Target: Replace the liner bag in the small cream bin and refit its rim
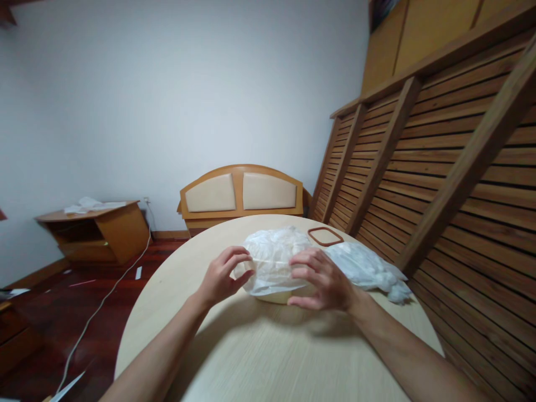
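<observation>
Both curled: left hand (226, 274), right hand (325, 279), at white plastic (272, 251) over pale container (274, 297); contents hidden; cannot tell if gripping.

forearms (173, 340) angled forward | left hand (221, 274): half-curled, turned inward | right hand (326, 279): half-curled, turned inward

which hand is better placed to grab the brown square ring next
Probably the right hand: it is nearer the brown ring, while the left hand is across the white plastic.

The crumpled plastic (274, 259) hides most of the pale thing (274, 297) beneath it; the table (268, 357) is cut off at six o'clock, the slatted wood (486, 206) at three.
</observation>
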